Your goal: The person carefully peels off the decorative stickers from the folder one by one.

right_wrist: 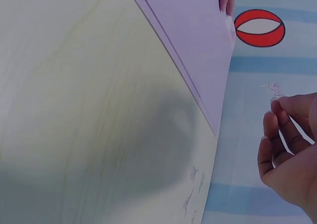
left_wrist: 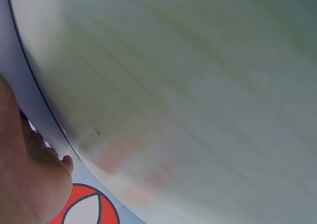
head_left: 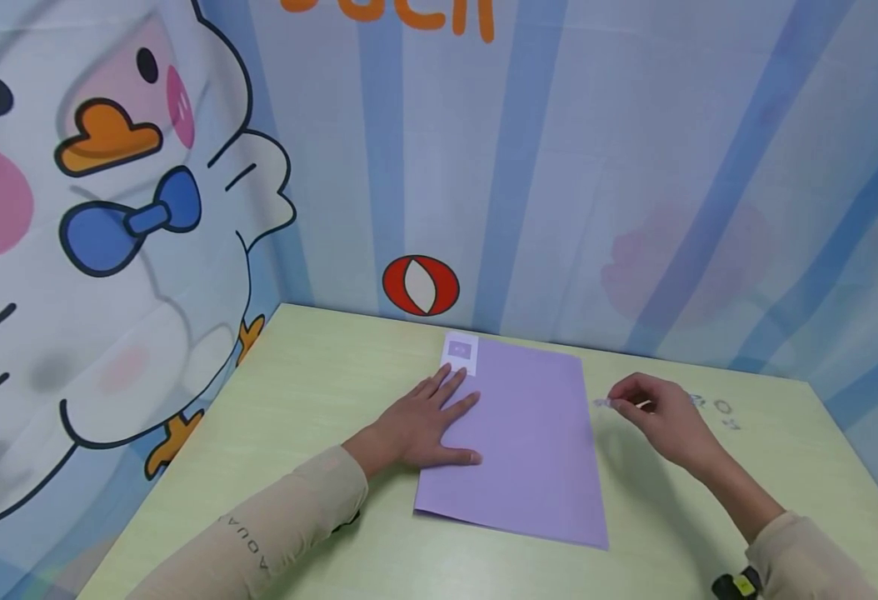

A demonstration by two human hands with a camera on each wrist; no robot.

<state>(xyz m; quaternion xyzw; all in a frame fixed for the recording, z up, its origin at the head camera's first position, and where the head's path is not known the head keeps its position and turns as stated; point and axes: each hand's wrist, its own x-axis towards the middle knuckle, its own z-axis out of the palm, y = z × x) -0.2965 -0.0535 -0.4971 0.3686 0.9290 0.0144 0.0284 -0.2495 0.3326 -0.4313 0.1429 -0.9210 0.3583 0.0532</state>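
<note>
A purple folder-like sheet lies on the table, two layered edges showing in the right wrist view. My left hand rests on its left side, fingers spread. Just beyond those fingertips, a small white square with a purple print sits at the sheet's upper left corner. My right hand is raised beside the sheet's right edge. Between thumb and forefinger it pinches a small, clear, purplish sticker-like piece. The left wrist view catches only part of the left hand at its edge.
Several small clear sticker-like pieces lie on the pale wood-grain table, right of the raised hand. A printed cloth backdrop with a cartoon duck and a red ball rises behind the table and on its left.
</note>
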